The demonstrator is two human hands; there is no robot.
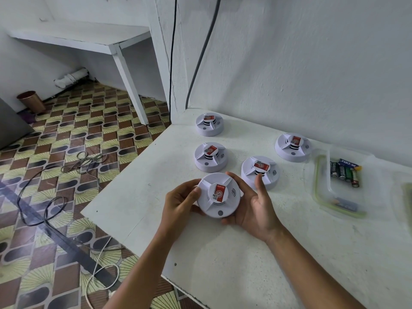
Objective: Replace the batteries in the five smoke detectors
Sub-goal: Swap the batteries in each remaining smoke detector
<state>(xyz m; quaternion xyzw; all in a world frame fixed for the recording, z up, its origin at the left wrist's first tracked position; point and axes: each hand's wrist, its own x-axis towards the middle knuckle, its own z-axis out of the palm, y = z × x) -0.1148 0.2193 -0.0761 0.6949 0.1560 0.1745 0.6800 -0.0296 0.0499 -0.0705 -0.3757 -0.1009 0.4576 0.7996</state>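
Hands at six o'clock of the group hold one smoke detector (219,195) above the front of the white table (223,259): the left hand (181,202) curls its fingers round the rim at nine o'clock, thumb on the upper face, while the right hand (254,205) cups the rim at three o'clock with curled fingers beneath and the thumb raised free. The held unit faces up, its red label and test button showing, so its battery side is hidden. Four more detectors rest on the table: one (260,172) just beyond the right thumb at one o'clock, one (210,160) at twelve, one (209,124) farther off at twelve near the table's corner, and one (292,147) at two o'clock by the wall. Batteries (345,171) lie loosely bunched in a clear tray (321,181) at three o'clock, well apart from the hands; another battery (347,205) lies lower in it. The step in hand is probably separating the body from its base. It is best done by steadying one half with the left hand and twisting the other with the right, gripping the rim, not the raised centre, and working low over the table lest a part drop.
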